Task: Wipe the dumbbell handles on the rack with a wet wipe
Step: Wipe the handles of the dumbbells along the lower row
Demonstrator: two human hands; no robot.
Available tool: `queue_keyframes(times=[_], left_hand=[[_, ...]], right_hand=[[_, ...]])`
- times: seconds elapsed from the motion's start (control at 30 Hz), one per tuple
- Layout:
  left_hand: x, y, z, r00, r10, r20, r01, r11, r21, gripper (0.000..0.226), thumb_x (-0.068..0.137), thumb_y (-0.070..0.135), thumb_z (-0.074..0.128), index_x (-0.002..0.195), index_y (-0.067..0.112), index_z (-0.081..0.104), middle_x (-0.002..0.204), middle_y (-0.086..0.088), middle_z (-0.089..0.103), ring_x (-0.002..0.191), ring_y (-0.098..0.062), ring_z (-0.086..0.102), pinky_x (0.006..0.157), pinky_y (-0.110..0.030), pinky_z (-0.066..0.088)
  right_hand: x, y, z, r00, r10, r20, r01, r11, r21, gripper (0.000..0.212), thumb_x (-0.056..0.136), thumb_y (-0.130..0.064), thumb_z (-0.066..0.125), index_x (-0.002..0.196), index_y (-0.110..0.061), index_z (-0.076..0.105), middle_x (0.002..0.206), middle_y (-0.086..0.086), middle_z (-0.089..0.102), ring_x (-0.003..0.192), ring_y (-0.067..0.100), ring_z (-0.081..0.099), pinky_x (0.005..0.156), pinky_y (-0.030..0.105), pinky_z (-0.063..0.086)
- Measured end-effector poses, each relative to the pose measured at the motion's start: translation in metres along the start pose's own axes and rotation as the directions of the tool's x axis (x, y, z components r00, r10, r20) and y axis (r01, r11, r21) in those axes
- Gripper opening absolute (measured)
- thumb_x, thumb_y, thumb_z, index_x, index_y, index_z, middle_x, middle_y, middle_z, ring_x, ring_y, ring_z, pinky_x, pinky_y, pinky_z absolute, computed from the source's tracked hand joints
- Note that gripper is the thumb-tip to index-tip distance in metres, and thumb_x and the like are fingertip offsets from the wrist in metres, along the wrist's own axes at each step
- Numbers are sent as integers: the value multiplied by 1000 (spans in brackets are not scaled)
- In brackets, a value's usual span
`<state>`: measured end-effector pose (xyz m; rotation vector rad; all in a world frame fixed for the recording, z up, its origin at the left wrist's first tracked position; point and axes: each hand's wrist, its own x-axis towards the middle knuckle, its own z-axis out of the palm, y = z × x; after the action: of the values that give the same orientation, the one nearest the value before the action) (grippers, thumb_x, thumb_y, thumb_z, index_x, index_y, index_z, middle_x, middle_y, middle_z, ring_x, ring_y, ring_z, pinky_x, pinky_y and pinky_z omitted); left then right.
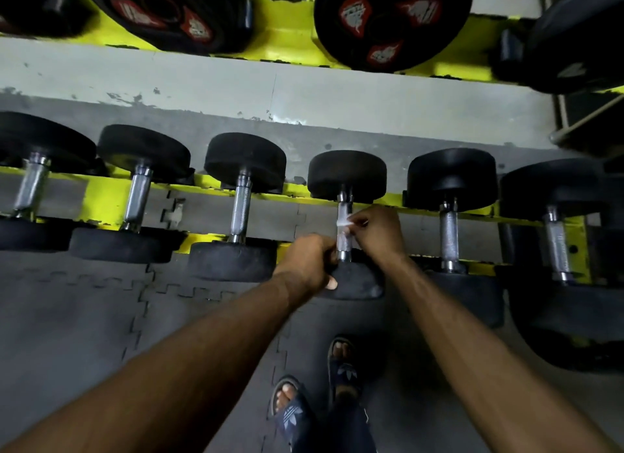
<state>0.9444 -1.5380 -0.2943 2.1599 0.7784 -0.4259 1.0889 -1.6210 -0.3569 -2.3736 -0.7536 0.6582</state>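
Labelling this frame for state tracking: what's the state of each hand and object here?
fourth dumbbell: on the rack, held.
wet wipe: bunched against its handle.
right hand: pinches the wet wipe.
left hand: grips the fourth dumbbell's near end.
other dumbbells: racked, handles bare.
weight plates: on upper tier.

Right hand (378, 229) presses wet wipe (343, 223) against dumbbell handle (344, 240).
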Motion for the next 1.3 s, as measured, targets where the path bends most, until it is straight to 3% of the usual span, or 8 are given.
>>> queue_keyframes(times=[0.17,0.3,0.53,0.7,0.9,1.0,1.1,1.3], left_hand=[[-2,0,2,1000,-8,-25,8,1000,2,45,59,4,89,65,23,48,86,-2,64,86,-25,63,74,-36,56],[-2,-2,6,999,-17,-47,16,1000,-20,45,61,2,87,64,24,48,81,2,61,81,-21,59,72,-30,52],[-3,-1,7,998,-9,-62,9,1000,-1,32,69,-2,80,74,21,58,83,4,61,83,-19,61,75,-37,57],[-3,2,4,999,-8,-40,8,1000,2,43,62,1,85,64,25,49,78,4,60,80,-21,60,73,-35,55],[-8,-2,5,997,44,-68,-42,999,35,37,67,5,84,77,23,53,94,0,57,89,-21,55,77,-31,48],[-10,-4,7,995,61,-79,-60,998,10,34,63,4,85,79,17,58,94,-3,58,88,-24,56,79,-35,51],[-10,-4,8,993,60,-98,-61,998,-13,31,64,0,81,80,15,61,93,-3,58,88,-23,56,81,-39,52],[-10,-6,9,993,52,-102,-56,998,-31,31,64,-4,79,78,17,60,91,-1,56,85,-21,54,77,-39,52]], right_hand=[[-16,10,8,995,102,6,-101,993,-56,8,79,-20,75,80,-12,78,79,4,75,76,16,69,68,25,51],[-17,12,2,986,153,69,-154,988,8,27,85,-29,72,64,-11,74,60,-1,68,61,9,64,59,24,45],[-1,-5,4,968,239,-75,-215,947,239,4,75,-19,81,79,-17,80,86,-1,77,83,6,66,72,15,45],[-12,-1,-1,981,101,167,-114,991,72,15,63,-15,86,58,-20,72,66,-13,71,66,1,67,68,21,55],[14,-2,4,982,-144,-123,147,989,16,17,78,-6,63,64,-12,69,66,-3,59,70,13,60,57,13,26],[7,4,0,944,-324,65,328,943,-57,9,76,-12,71,77,-18,78,79,-13,65,79,-8,60,70,9,40],[6,4,-2,905,-335,261,395,891,-225,14,82,-21,67,92,-22,77,94,-3,74,90,16,68,76,31,53],[33,-21,11,906,-361,220,420,702,-575,13,82,-10,64,91,-9,73,95,13,65,99,34,61,71,34,51]])
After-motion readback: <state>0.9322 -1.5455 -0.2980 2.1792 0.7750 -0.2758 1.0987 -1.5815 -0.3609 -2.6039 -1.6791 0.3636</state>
